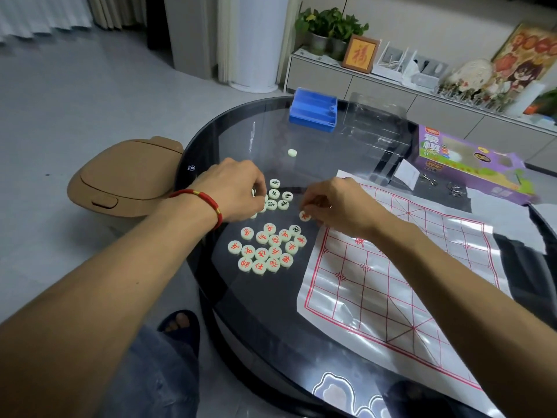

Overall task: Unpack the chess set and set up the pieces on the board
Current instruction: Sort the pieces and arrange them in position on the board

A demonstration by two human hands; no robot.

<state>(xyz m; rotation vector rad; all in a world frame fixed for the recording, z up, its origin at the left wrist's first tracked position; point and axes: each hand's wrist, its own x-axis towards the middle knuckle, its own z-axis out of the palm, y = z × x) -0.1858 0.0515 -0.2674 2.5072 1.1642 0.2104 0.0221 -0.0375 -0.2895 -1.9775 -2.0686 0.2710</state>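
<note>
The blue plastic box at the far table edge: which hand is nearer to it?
Right. The right hand lies nearly straight below the blue plastic box; the left hand is further left.

On the dark glass surface (229, 297), the right hand (337, 206) pinches a red-marked piece (304, 216) just beside the board sheet (391, 282). The left hand (238, 194), curled, rests over the green-marked pieces (278, 197), beyond the red-marked cluster (266, 250). A blue case (313, 110) lies far beyond the sheet.
</note>
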